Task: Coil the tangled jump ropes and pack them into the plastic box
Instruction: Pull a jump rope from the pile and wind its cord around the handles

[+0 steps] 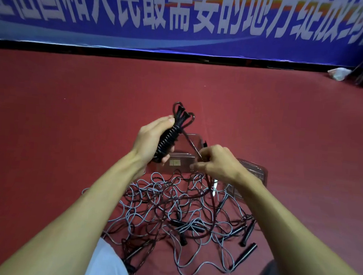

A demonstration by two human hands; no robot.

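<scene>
One view, head camera. Left hand (152, 140) is raised over the red floor (61, 113), fingers wrapped round a tightly wound black jump-rope bundle (171, 134). It's tilted and held clear of the mess, likely so the wraps don't slacken and new turns have a fixed core. Two loop ends stick out of the bundle's top. Right hand (217, 163) pinches a thin dark rope strand (191, 148) that runs taut from the bundle to its fingertips; my guess is it's feeding the tail under tension for the next wrap. Below that hand the strand drops into the tangled pile of grey and dark-red jump ropes (161, 208) on the floor in front of the person's knees. Black tube handles (247, 251) are scattered on the pile's right edge, and one white handle (215, 188) is near the right wrist. Clear rectangular plastic box (183, 162) sits on the floor just beyond the pile, under both hands, so the drop-in is short; can't tell if anything's in it. Another clear plastic piece (256, 173) lies just beside it on the right, part hidden by the right wrist. Lid or second tray, can't tell. Most of the job looks undone: one rope nearly coiled, the rest knotted.
</scene>
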